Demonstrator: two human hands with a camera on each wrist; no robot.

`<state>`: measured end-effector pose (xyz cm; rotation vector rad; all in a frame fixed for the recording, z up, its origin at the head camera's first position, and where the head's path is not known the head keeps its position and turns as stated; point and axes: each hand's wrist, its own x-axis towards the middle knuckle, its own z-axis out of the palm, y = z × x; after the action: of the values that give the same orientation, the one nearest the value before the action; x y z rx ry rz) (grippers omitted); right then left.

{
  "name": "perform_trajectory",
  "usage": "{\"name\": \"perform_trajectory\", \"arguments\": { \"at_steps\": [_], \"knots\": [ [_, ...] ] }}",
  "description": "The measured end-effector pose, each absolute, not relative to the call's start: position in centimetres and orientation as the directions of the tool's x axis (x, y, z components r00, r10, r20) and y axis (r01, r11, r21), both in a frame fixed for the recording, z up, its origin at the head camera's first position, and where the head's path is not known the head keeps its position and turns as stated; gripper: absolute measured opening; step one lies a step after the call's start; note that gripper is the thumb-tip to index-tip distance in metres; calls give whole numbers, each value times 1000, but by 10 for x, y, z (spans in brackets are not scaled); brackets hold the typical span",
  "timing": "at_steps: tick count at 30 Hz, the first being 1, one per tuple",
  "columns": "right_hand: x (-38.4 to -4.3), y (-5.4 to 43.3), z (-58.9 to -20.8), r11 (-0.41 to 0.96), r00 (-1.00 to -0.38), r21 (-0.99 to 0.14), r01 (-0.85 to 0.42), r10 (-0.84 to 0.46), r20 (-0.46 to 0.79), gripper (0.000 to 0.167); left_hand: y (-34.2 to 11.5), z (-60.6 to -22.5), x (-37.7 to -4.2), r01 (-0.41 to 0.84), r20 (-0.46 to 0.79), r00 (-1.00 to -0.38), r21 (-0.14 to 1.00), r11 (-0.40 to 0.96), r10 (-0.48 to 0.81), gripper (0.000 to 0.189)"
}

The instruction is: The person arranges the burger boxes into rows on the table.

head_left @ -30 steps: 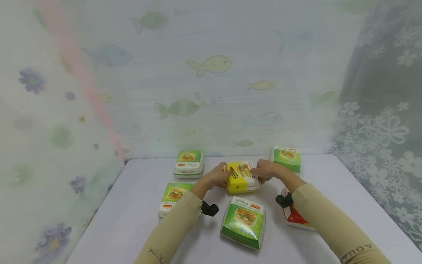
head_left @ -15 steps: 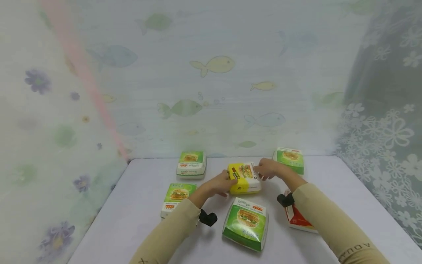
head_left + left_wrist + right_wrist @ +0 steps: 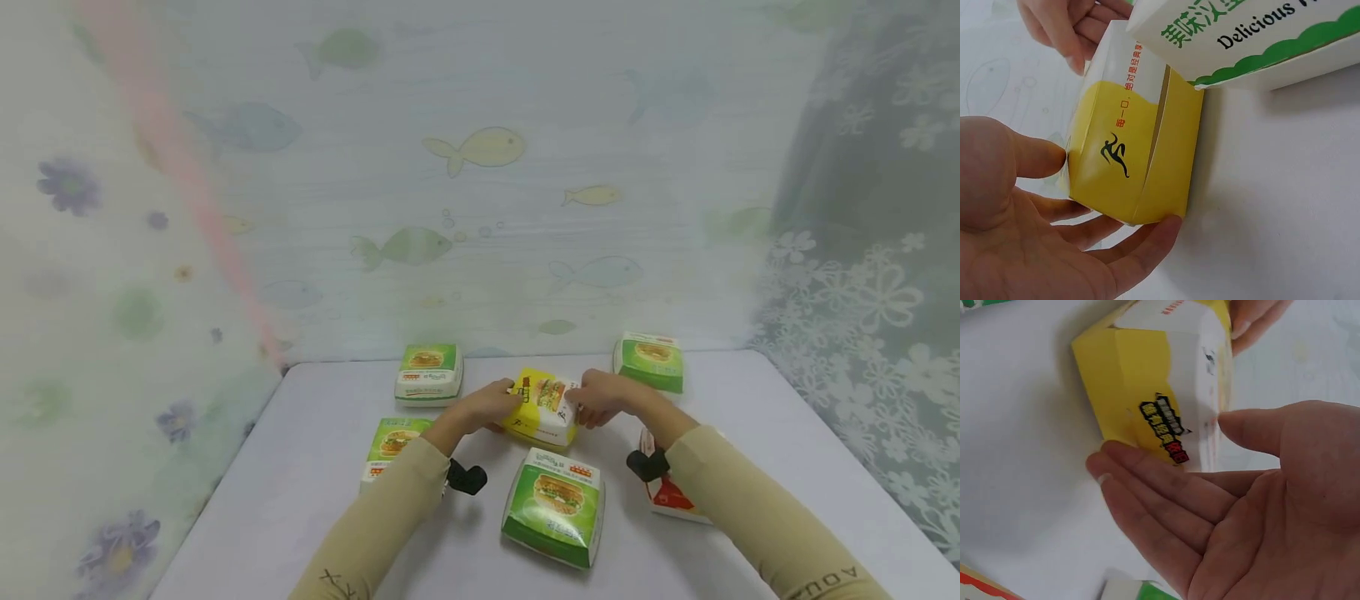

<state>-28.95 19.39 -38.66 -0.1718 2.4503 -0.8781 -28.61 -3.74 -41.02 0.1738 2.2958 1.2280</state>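
A yellow and white burger box [image 3: 542,408] sits turned at a slant near the back middle of the table, between both hands. My left hand [image 3: 489,405] grips its left end. In the left wrist view the thumb presses near the top edge and the fingers [image 3: 1147,250] curl along the lower side. On the opposite end is my right hand [image 3: 606,395]; its thumb [image 3: 1250,430] touches the top edge and its fingers lie against the side wall. A green and white burger box [image 3: 555,504] stands just in front, closer to me.
More green burger boxes stand at the back left [image 3: 429,375], the back right [image 3: 651,360] and the left [image 3: 393,442], the last partly behind my left sleeve. My right sleeve partly covers a red and white box [image 3: 667,492]. A fish-patterned curtain [image 3: 480,250] borders the table's back edge.
The yellow burger box has turned clockwise, its right front corner swinging toward me. My right hand has closed in on its right end, and the left hand has stayed on the left end.
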Motion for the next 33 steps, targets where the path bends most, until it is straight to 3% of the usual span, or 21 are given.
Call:
{"name": "perform_trajectory", "arguments": {
  "at_steps": [9,16,24,33],
  "knots": [
    [-297,206,-373,830,-873,-555,55,-230,-431,44,-43,-405,-275,-122,-370,-870,802,585,327,65],
    [-297,205,-379,811,-824,-584,-24,-347,-448,59,-38,-410,-271,-151,-362,-882,824,546,301,56],
    [-291,194,-375,849,-798,-525,-52,-352,-490,42,-41,-412,-287,-133,-333,-898,828,544,287,48],
    [-294,193,-373,847,-814,-530,-34,-332,-477,43,-47,-413,-289,-156,-351,-900,814,559,260,56]
  ]
}}
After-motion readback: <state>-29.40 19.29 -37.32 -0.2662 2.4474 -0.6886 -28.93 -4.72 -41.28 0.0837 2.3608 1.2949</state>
